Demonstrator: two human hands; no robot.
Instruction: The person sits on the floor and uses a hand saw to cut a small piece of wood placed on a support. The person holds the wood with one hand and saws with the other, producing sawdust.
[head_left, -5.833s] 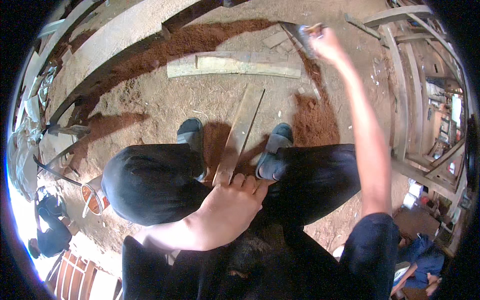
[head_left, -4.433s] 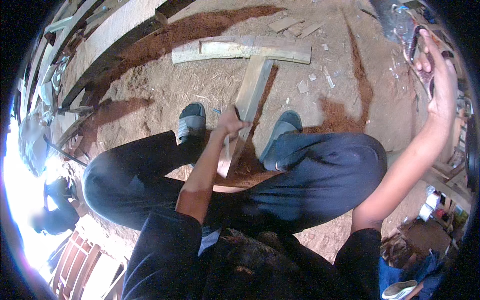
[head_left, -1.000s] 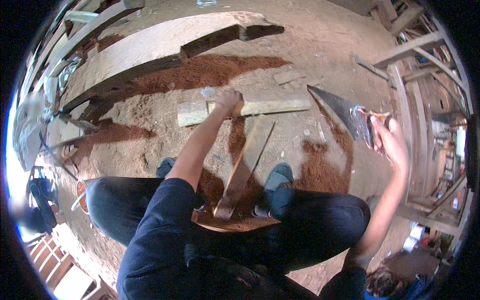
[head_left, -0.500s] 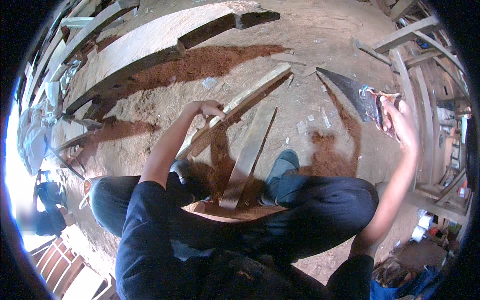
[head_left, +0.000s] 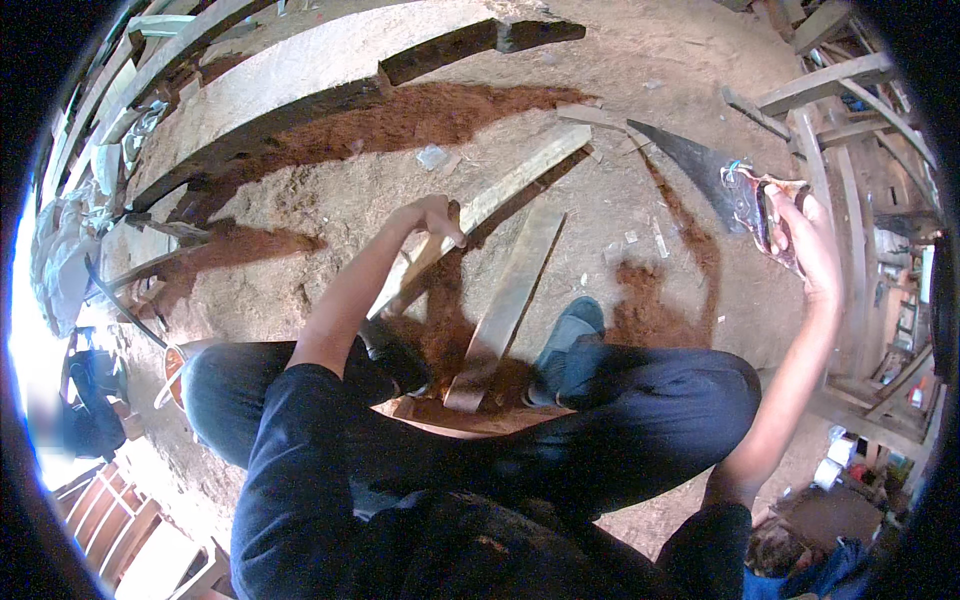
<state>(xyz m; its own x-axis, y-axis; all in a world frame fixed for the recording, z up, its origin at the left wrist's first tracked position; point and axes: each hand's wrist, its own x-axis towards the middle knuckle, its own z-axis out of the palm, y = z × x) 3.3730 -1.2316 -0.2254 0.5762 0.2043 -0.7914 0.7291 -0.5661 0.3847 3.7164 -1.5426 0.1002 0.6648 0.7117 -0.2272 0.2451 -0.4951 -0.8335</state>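
A long, pale wooden batten (head_left: 525, 172) slants from near my left foot toward the far middle of the ground. My left hand (head_left: 432, 221) is closed over its edge partway along, fingers curled against the wood. My right hand (head_left: 797, 225) grips the handle of a handsaw (head_left: 690, 172), held out at the right. The saw's dark, tapering blade points to the far left, its tip near the batten's far end but apart from it. Between my feet lies a second, flatter board (head_left: 510, 300), touched by neither hand.
A thick, notched timber beam (head_left: 300, 72) stretches across the far left. My shoe (head_left: 572, 330) rests beside the flat board. Wooden frames (head_left: 825, 85) stand at the right, and a person (head_left: 800, 560) is at the lower right. Plastic bags (head_left: 65, 260) lie at the left edge.
My left hand's fingers have curled more closely around the batten, which now shows a broader pale face. My right hand still holds the handsaw at the right. The whole view has shifted slightly.
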